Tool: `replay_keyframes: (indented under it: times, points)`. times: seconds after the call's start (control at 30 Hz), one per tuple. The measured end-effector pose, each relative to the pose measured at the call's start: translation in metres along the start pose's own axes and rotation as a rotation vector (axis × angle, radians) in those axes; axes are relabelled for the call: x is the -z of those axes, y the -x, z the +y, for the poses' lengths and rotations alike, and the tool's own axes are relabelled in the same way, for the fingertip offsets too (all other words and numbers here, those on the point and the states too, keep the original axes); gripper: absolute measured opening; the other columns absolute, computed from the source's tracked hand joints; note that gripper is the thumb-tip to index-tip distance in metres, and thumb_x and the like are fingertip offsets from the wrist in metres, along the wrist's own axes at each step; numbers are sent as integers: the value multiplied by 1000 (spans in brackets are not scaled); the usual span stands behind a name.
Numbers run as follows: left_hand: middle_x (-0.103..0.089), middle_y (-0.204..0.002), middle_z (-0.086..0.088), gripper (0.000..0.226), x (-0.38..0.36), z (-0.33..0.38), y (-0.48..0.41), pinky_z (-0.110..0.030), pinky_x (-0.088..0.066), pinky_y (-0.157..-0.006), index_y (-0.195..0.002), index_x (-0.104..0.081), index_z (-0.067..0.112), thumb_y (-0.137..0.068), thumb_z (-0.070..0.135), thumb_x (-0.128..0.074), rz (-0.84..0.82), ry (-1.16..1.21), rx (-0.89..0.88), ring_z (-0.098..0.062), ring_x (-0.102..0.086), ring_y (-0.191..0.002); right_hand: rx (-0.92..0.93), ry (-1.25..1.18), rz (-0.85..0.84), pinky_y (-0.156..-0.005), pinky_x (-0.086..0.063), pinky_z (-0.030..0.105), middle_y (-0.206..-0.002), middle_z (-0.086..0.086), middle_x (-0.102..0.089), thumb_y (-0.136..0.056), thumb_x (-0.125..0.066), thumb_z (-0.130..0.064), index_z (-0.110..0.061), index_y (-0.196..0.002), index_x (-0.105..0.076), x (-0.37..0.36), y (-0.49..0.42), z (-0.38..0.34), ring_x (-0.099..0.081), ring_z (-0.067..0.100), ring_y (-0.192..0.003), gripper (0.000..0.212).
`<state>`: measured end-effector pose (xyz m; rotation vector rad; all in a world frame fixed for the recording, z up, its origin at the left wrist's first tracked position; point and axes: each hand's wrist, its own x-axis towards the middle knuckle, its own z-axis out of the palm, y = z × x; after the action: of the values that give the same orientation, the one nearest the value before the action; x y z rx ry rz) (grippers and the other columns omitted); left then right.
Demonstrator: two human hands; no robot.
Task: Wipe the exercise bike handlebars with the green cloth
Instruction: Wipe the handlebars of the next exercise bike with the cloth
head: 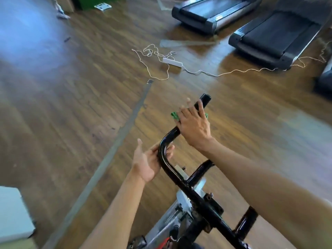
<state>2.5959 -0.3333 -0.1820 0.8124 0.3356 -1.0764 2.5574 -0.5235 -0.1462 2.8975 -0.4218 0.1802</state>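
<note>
The exercise bike's black handlebar rises from the lower middle of the view and bends toward its padded left grip end. My right hand wraps round the bar just below that grip, with the green cloth under it. Only small green corners show on either side of the hand. My left hand is at the bend of the bar. Its palm is turned up and its fingers lie loosely behind the tube, touching it.
Two black treadmills lie on the wooden floor at the back right. A white power strip with tangled cords sits ahead of the bike. A pale box stands at the lower left. The bike's grey frame is below.
</note>
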Motion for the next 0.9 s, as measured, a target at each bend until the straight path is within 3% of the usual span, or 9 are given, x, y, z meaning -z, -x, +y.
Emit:
replay_keyframes:
  times: [0.13,0.3,0.4,0.5,0.6,0.7,0.77,0.83,0.9]
  points:
    - [-59,-127,-29,92,-1,-2,2,-46,-39,-109,-131,-53,-5,-93,72,-21,17,25,-11,-38,-54,-125,-128,-53,63,-121,6,51,-126,7,-62,-103,-39,-34,-11,-122,-63,3,4,-16,-31,31,-144,38]
    - [-60,-132,-21,82,1,-1,6,-43,-41,-104,-135,-54,9,-93,71,-19,-17,55,30,-34,-60,-119,237,-127,-212,-120,8,47,-122,0,-64,-104,-33,-36,-19,-124,-65,21,51,-118,-41,19,-136,41]
    - [-59,-132,-23,84,1,-4,8,-45,-43,-101,-136,-50,5,-94,70,-18,2,23,6,-35,-60,-119,374,-132,9,-121,1,56,-113,0,-68,-98,-49,-38,-23,-120,-65,3,33,-68,-55,24,-123,31]
    - [-63,-124,-24,87,-3,0,2,-49,-40,-107,-128,-54,-1,-92,72,-24,67,-53,-29,-37,-61,-117,199,72,177,-115,-23,62,-92,4,-68,-93,-61,-31,-17,-103,-70,-3,-5,8,-62,31,-103,19]
    - [-70,-112,-20,73,-12,10,-5,-48,-46,-102,-117,-62,2,-95,64,-32,145,-290,-51,-36,-66,-107,67,54,256,-117,-16,60,-88,4,-63,-100,-51,-34,-15,-93,-66,13,-32,50,-60,32,-99,26]
    - [-73,-91,-12,45,-30,15,-5,-35,-50,-81,-107,-69,8,-98,47,-48,209,-674,-123,-27,-64,-79,-367,-448,286,-106,-33,50,-102,10,-63,-101,-43,-44,-11,-103,-64,21,-39,70,-55,34,-101,39]
    - [-70,-90,-8,26,-42,16,-6,-23,-47,-69,-107,-71,10,-97,29,-57,239,-881,-219,-15,-61,-71,-825,-1188,305,-85,-48,41,-97,12,-65,-100,-41,-45,-8,-101,-65,31,-31,76,-62,26,-86,44]
    - [-72,-96,-6,20,-47,17,-10,-28,-52,-74,-109,-73,11,-93,20,-64,277,-961,-313,-15,-65,-78,-1151,-1706,207,-77,-53,38,-97,10,-67,-103,-42,-34,-9,-106,-64,22,-13,69,-62,17,-73,34]
    - [-74,-95,-4,19,-48,17,-12,-34,-55,-82,-106,-75,17,-90,23,-68,343,-1054,-367,-19,-68,-85,-1212,-1926,62,-82,-54,38,-104,6,-67,-104,-45,-31,-19,-116,-62,8,1,52,-64,19,-82,24]
